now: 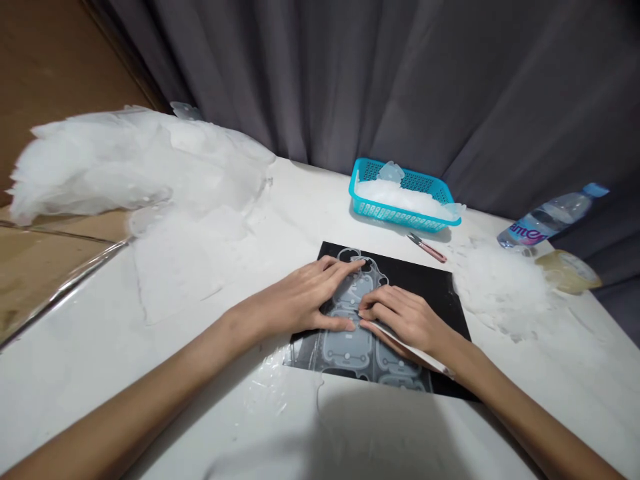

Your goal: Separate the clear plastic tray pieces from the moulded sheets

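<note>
My left hand (325, 293) lies with fingers spread on a translucent silicone-like sheet (347, 347), its thumb and fingertips pressing on it. The sheet has rounded-rectangle shapes and looped edges. Under it is a black board (420, 273). In my right hand (400, 317), closed just beside the left thumb, is a slim pale pen-like tool (420, 357). Its tip points down at the sheet between the shapes, but my fingers hide most of it. Whether the tip touches the sheet I cannot tell.
Beyond the board stands a blue basket (400, 217) holding translucent pieces, with pink-handled thread snips (426, 247) before it. A large pile of translucent sheets (125, 153) covers the back left. To the right are scraps (500, 287), a tape roll (570, 272) and a tilted water bottle (550, 217).
</note>
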`<state>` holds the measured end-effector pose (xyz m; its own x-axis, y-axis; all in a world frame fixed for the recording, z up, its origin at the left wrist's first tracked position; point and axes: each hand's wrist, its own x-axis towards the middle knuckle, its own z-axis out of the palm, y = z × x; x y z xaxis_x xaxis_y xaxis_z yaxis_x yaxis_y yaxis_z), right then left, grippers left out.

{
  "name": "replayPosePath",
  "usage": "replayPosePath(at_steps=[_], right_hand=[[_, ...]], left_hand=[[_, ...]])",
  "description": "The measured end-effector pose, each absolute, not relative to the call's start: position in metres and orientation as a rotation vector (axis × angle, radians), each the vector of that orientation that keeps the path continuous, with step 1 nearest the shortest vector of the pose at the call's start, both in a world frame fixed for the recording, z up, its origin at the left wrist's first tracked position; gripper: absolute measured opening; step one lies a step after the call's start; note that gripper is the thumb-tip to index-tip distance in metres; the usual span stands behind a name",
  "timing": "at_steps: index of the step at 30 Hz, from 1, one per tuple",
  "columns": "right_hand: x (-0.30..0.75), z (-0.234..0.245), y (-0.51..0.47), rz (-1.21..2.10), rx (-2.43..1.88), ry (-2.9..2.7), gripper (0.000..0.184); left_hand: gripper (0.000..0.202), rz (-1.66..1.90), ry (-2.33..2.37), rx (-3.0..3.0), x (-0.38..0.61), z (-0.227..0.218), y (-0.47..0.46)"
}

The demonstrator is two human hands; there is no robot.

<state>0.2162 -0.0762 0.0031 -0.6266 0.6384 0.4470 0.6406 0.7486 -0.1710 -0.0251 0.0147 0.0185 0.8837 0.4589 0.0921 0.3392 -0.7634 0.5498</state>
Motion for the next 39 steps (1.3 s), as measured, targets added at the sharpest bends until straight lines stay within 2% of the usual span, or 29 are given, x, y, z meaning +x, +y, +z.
replayPosePath(at_steps=[9,13,15,17,19,21,25,29,35,39], right_hand=[[0.21,-0.006,-0.078,-0.239,-1.027,-2.565,0.023],[0.207,-0.005,-0.081,-0.276,-1.019,-2.634,0.025],[0.206,-0.004,-0.08,-0.25,-1.017,-2.607,0.024],[0.206,-0.001,-0.078,-0.231,-1.035,-2.551,0.023],[0.206,0.005,-0.075,-0.211,-1.062,-2.479,0.021],[0.207,0.012,-0.074,-0.163,-1.086,-2.417,0.018],[0.213,0.023,-0.072,-0.046,-1.086,-2.381,0.014],[0.216,0.023,-0.073,0.084,-1.064,-2.399,0.014],[0.219,0.012,-0.065,0.168,-1.061,-2.414,0.014],[0.244,0.014,-0.027,0.133,-1.362,-1.978,0.018]], left_hand=[[0.095,0.288,0.596,2.555,-0.025,0.016,0.015],[0.102,0.348,0.749,2.644,-0.023,0.017,0.006],[0.095,0.359,0.977,2.672,-0.022,0.021,-0.004],[0.08,0.267,1.246,2.599,-0.022,0.026,-0.013],[0.067,0.15,1.325,2.449,-0.021,0.03,-0.018],[0.059,0.117,1.275,2.292,-0.02,0.03,-0.015],[0.055,0.278,0.984,1.823,-0.015,0.019,0.0],[0.051,0.27,0.752,1.415,-0.008,0.008,0.006],[0.053,0.266,0.813,1.456,-0.01,0.013,0.005],[0.043,0.032,0.725,1.511,-0.023,0.018,0.016]])
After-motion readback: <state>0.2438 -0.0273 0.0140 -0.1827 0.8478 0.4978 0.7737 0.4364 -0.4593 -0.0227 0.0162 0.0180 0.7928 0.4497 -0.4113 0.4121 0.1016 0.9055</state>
